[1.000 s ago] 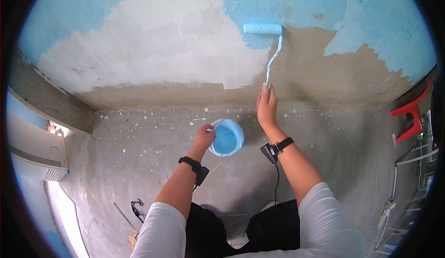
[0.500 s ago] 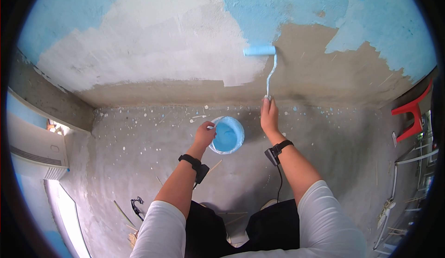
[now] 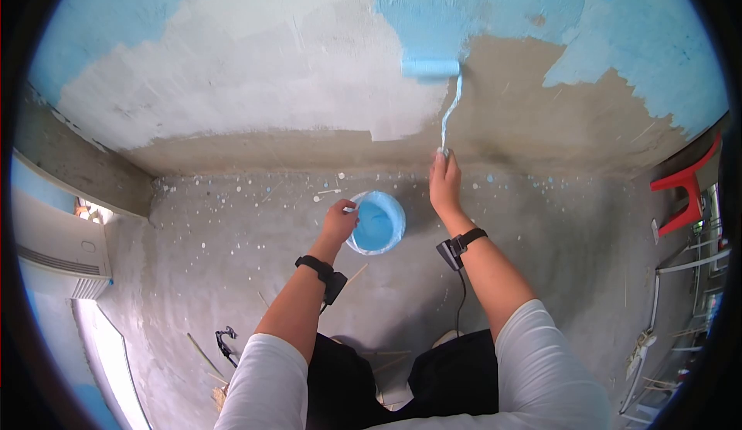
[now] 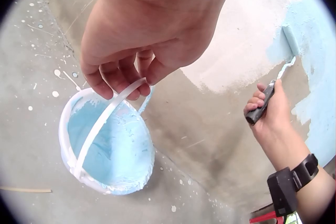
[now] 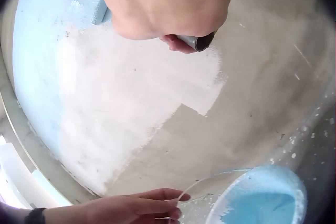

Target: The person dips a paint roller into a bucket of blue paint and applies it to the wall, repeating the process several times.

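My right hand (image 3: 446, 186) grips the dark handle (image 4: 261, 106) of a paint roller, its fingers curled round it. The roller's blue-coated sleeve (image 3: 430, 68) lies against the wall, at the lower end of a fresh light-blue strip between white and bare grey-brown areas. With thumb and fingers my left hand (image 3: 338, 221) pinches the thin white bail (image 4: 100, 124) of a paint bucket (image 3: 399, 225). That bucket stands on the floor, its rim smeared with paint and light-blue paint inside. In the right wrist view the back of my right hand hides most of the roller.
Paint spots dot the grey floor (image 3: 232, 267) along the wall's foot. A red plastic chair (image 3: 684, 198) stands at the right, near a white metal rack (image 3: 657, 306). Thin sticks and a small black stand (image 3: 225, 343) lie at lower left; a white appliance (image 3: 66, 248) is farther left.
The roller went down the wall, then part of the way back up, with my right hand following. Blue now reaches lower on the wall. My left hand stays at the bucket's bail.
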Available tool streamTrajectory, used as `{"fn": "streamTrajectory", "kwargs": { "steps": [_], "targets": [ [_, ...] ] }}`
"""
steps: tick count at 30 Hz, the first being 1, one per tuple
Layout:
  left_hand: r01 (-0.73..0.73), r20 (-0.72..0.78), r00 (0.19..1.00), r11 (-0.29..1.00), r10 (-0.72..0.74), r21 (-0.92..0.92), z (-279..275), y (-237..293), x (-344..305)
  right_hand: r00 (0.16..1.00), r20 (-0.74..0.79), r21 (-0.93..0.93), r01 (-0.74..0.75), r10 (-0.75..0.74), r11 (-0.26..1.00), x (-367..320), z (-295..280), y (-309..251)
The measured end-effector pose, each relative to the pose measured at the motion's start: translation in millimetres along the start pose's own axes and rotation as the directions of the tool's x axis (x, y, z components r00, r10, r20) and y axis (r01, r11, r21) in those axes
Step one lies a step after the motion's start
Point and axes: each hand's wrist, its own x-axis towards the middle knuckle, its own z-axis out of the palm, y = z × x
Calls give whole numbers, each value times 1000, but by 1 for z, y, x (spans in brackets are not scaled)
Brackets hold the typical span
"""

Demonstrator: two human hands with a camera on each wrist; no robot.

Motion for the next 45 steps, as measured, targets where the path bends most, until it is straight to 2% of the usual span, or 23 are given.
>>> {"fn": "streamTrajectory", "kwargs": {
  "steps": [1,4,8,10,14,16,22,25,30,32,35,38,40,43,44,45],
  "targets": [
    [-3,-1,1000,1000,3,-3,0,1,0,1000,8,-77,28,-28,997,-2,-5,10],
    [10,-13,1000,1000,-10,-3,-1,2,-1,1000,16,-81,23,-22,996,-7,-10,20],
    [13,-8,1000,1000,-13,6,2,4,-2,997,69,-37,47,-44,998,4,-15,-13],
    [11,-10,1000,1000,-10,6,1,5,-1,997,44,151,57,-64,987,14,-13,-33],
    [17,-12,1000,1000,-17,-2,-1,6,-2,995,41,208,83,-94,975,24,-14,-76],
    [13,-8,1000,1000,-13,-8,-1,6,-3,1000,26,336,3,-13,942,27,-13,-91],
    [5,-1,1000,1000,-5,-7,-1,3,-1,991,68,454,-133,115,881,14,3,-78],
    [2,0,1000,1000,-2,-3,-2,9,-5,993,56,428,-117,103,896,9,8,-64],
    [1,2,1000,999,-1,-32,-2,5,-4,995,13,442,-94,98,892,17,6,-87],
    [2,5,1000,1000,-2,-26,-3,4,-4,991,86,475,-134,106,870,20,1,-102],
    [1,8,1000,1000,-1,-10,-3,5,-4,990,93,503,-135,102,854,18,2,-111],
    [-1,9,1000,1000,1,2,-1,6,-4,989,103,510,-147,110,848,8,12,-89],
    [-5,8,1000,1000,5,9,-1,7,-5,985,110,501,-170,132,849,4,10,-58],
    [-1,-1,1000,1000,1,-4,-2,6,-8,994,14,228,-110,110,967,1,-8,-10],
    [-7,6,1000,1000,7,1,-3,3,-5,994,19,229,-111,110,967,2,-15,4],
    [-13,12,1000,1000,13,5,-3,2,-5,999,-2,84,-51,51,995,3,-22,14]
  ]
}}
